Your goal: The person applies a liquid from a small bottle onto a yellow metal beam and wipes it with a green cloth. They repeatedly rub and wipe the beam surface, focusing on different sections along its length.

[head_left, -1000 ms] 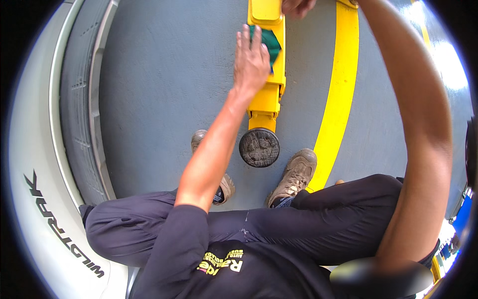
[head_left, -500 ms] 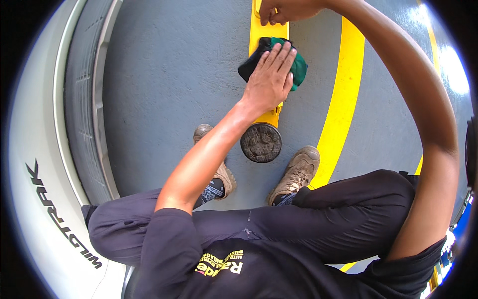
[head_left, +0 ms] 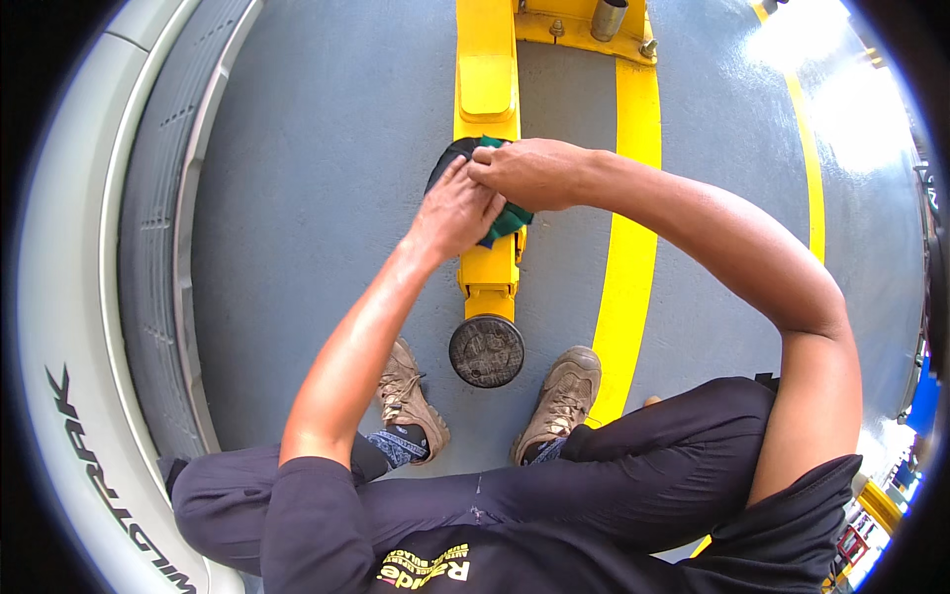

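Observation:
A black and green cloth (head_left: 512,224) lies bunched across the top of a yellow metal lift arm (head_left: 490,265). My left hand (head_left: 458,211) rests flat on the cloth, its fingers stretched out toward the far side. Just beyond and to the right, my right hand (head_left: 529,173) is closed with curled fingers at the cloth's upper part, touching the left fingertips. What lies under both palms is hidden. Closer to me, the lift arm ends in a round dark pad (head_left: 486,350) with a worn top, between my shoes.
To the left stands a pale vehicle (head_left: 59,297) with a dark grey trim strip. A yellow base plate (head_left: 584,35) with bolts and a short metal tube is at the far end. Yellow lines (head_left: 633,198) run along the grey floor (head_left: 297,198). My shoes (head_left: 559,401) flank the pad.
My right hand has come from the far part of the lift arm back to the cloth, beside my left hand. The view has shifted, showing more of the lift arm and its base.

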